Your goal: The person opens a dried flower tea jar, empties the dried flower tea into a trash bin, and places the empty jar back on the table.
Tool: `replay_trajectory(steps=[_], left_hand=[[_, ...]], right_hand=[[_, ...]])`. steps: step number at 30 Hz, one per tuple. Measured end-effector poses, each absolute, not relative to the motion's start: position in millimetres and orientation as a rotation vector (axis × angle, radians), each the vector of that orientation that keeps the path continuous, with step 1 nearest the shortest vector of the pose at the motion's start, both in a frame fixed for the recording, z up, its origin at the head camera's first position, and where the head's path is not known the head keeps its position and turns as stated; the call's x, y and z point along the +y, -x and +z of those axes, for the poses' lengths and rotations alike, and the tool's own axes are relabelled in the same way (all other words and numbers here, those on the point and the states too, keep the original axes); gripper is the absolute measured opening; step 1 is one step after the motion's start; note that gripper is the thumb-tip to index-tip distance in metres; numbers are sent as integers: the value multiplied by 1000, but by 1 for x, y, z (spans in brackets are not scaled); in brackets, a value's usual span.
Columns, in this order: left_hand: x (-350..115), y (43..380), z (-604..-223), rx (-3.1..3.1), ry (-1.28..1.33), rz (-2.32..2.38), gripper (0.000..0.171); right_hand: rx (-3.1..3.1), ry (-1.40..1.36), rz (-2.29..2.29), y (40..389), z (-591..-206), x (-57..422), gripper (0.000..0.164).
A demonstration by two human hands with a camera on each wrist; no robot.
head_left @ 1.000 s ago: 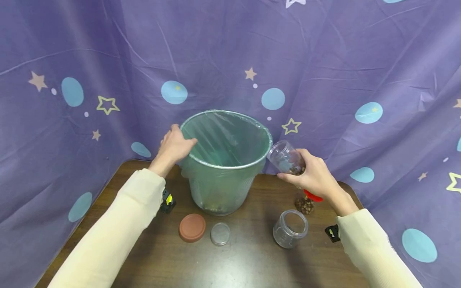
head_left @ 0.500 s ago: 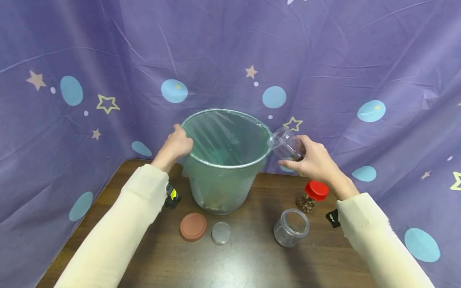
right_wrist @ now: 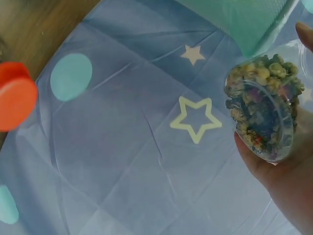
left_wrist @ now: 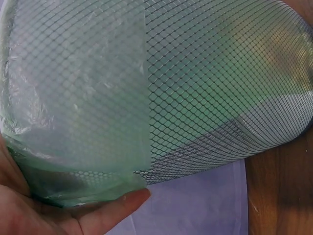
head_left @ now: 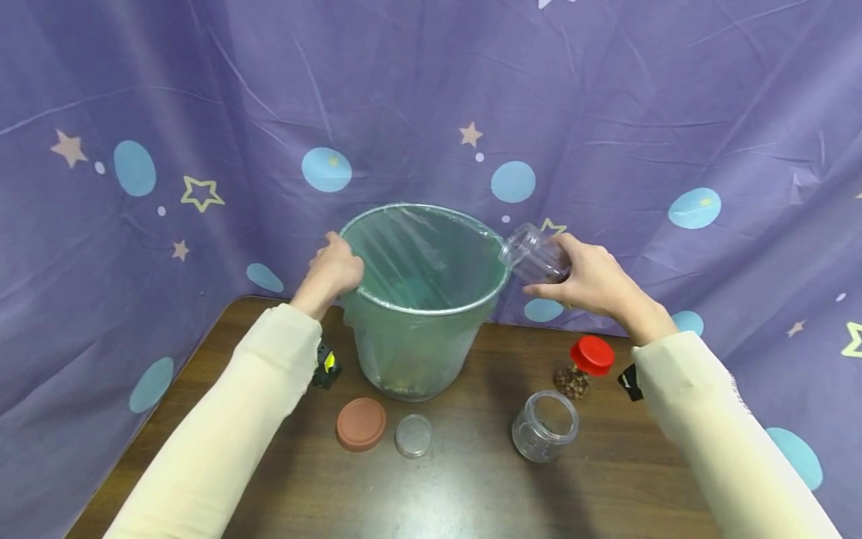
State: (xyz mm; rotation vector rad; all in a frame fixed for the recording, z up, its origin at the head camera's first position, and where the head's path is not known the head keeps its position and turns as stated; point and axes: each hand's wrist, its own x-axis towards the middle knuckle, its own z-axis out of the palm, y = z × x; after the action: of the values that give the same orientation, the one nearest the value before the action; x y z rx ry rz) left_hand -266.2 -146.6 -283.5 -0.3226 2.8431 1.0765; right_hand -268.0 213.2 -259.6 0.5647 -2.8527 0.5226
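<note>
A wire mesh trash bin lined with a thin green plastic bag stands at the back of the table. My left hand grips its left rim, thumb side inward; in the left wrist view, fingers lie along the outside of the bag. My right hand holds a clear plastic jar by its base end. The jar is uncapped and tipped sideways, its mouth right at the bin's right rim. Dried flower buds show near the jar's bottom in the right wrist view.
On the table, a small jar with a red lid holds brown pieces. Nearer stands an open clear jar. A reddish-brown lid and a clear lid lie before the bin. A purple patterned curtain hangs behind.
My right hand has risen and tipped the jar further toward level, uncovering the red-lidded jar. My left thumb, earlier stretched over the bin's opening, is now drawn in at the rim.
</note>
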Motion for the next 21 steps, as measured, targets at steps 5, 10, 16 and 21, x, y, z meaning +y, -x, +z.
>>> replay_trajectory(steps=[5, 10, 16, 21], left_hand=[[-145, 265, -284, 2858, 325, 1066, 74], [-142, 266, -283, 2895, 339, 1016, 73], [-142, 267, -284, 2921, 342, 991, 71], [-143, 266, -286, 2936, 350, 974, 71]], right_hand=[[-2861, -594, 452, 273, -248, 213, 70], [-2902, -591, 445, 280, -236, 210, 81], [-2958, -613, 377, 288, -232, 205, 80], [-2960, -656, 299, 292, -236, 199, 81]])
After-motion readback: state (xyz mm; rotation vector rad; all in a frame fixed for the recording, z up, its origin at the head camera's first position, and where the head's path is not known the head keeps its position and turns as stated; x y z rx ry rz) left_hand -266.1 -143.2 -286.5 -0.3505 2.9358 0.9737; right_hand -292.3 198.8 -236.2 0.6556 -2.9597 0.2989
